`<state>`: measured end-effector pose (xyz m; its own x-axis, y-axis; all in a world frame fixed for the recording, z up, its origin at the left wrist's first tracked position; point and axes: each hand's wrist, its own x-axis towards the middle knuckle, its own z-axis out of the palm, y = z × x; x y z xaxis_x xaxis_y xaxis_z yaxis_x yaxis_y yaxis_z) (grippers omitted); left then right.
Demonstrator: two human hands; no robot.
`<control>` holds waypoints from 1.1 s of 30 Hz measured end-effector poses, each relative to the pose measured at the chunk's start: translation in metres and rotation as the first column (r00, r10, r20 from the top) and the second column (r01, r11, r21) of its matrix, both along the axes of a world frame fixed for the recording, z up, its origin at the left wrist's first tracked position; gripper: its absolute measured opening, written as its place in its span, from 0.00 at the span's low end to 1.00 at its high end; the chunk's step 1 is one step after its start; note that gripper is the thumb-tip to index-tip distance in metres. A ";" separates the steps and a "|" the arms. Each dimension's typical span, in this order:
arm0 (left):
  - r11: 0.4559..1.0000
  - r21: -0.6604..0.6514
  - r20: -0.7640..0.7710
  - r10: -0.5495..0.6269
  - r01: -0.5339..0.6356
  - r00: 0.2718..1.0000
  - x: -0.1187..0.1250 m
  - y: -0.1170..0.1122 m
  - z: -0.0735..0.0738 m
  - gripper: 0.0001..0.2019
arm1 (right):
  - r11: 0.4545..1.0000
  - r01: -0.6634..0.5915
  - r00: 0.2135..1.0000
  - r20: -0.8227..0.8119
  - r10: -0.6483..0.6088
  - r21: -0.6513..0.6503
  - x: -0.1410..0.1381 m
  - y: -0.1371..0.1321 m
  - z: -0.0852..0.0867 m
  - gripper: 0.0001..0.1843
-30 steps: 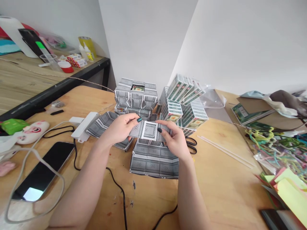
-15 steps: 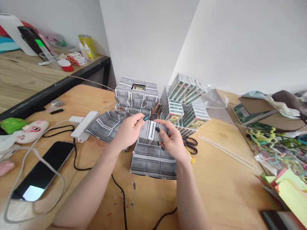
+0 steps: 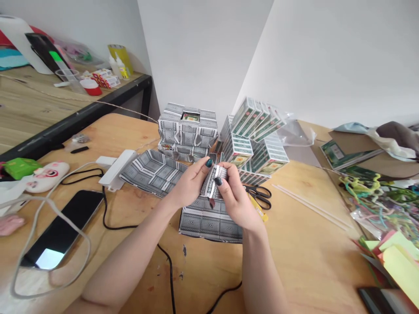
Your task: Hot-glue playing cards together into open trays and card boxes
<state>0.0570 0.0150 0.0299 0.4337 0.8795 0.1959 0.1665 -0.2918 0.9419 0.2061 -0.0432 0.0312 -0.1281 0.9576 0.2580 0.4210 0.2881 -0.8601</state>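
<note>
My left hand (image 3: 189,185) and my right hand (image 3: 236,196) meet above the table and pinch a folded strip of grey patterned playing cards (image 3: 214,179) between thumbs and fingers. Under the hands lies a flat panel of joined cards (image 3: 209,222). A second card panel (image 3: 152,172) lies to the left. Behind stands a box built of cards (image 3: 188,131), and to its right a pile of green-and-white card packs (image 3: 257,139).
Black scissors (image 3: 260,194) lie right of my hands. A phone (image 3: 62,229), white charger (image 3: 114,170) and black cable (image 3: 166,270) are at the left. Thin sticks (image 3: 310,207), coloured strings (image 3: 379,200) and yellow paper (image 3: 399,261) lie right.
The card strip was spread wide between both hands; my hands have come together and folded it narrow. The view shifted slightly.
</note>
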 end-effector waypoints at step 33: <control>0.993 0.010 0.014 0.120 -0.120 0.993 -0.004 0.003 -0.003 0.10 | 0.976 0.088 0.983 0.143 -0.117 0.197 0.010 0.005 0.007 0.27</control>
